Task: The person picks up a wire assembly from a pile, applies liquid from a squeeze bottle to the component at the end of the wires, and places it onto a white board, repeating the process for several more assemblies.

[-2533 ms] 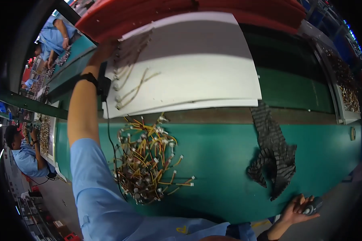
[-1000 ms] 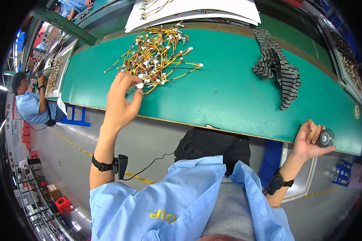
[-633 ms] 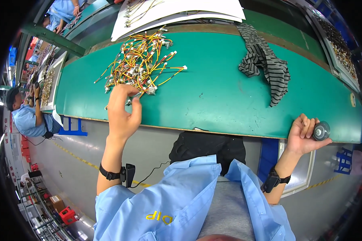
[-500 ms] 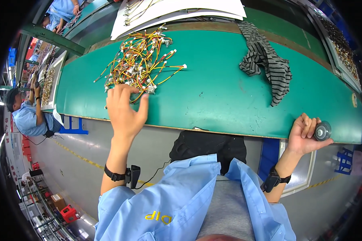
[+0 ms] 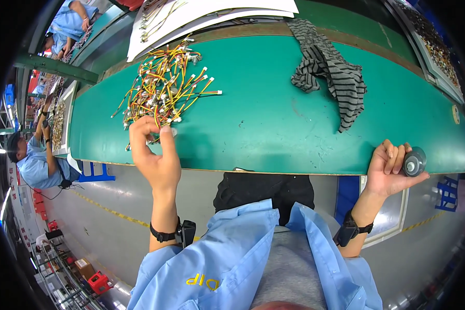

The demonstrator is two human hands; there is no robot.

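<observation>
A tangled heap of wire leads (image 5: pixel 163 85), yellow, red and black with white plugs, lies on the left of the green tabletop (image 5: pixel 243 139). My left hand (image 5: pixel 156 152) is at its near edge, fingers curled and thumb drawn in; its fingertips appear to pinch a wire lead, partly hidden by the hand. Far to the right, over the table's front edge, my right hand (image 5: pixel 390 168) is palm up. Its bent fingers and thumb hold a dark, round, see-through thing (image 5: pixel 414 161) with a pale round centre. Its kind is unclear.
A grey and black striped cloth (image 5: pixel 330 72) lies crumpled at the back right. White sheets (image 5: pixel 206 20) bearing more leads lie beyond the table. A person in blue (image 5: pixel 39 165) works at the left. Blue stools (image 5: pixel 447 194) stand on the floor.
My left hand has curled its fingers and brought its thumb closer to them at the heap. My right hand keeps its hold on the dark round thing. The whole view has shifted slightly.
</observation>
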